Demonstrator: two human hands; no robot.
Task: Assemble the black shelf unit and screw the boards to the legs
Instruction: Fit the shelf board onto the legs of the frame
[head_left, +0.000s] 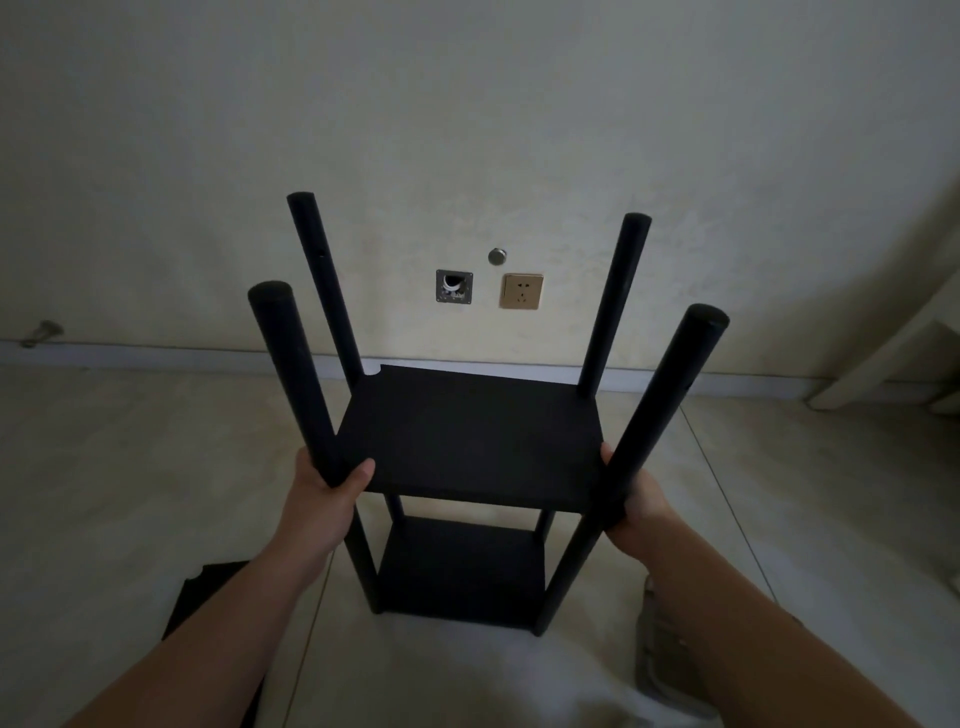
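Note:
The black shelf unit stands upright on the floor in front of me. Its upper board (470, 441) sits partway up several round black legs, whose tops rise well above it. A lower board (460, 569) lies near the floor between the same legs. My left hand (327, 486) grips the near left leg (293, 379) at the upper board's left corner, thumb on the board. My right hand (636, 501) holds the near right leg (660, 415) at the board's right corner.
Another loose black board (208, 597) lies on the tiled floor under my left forearm. The wall behind carries a gold socket (521, 291) and an open wall box (454, 287). A grey shoe (655, 644) sits at the right; white furniture (893, 353) stands far right.

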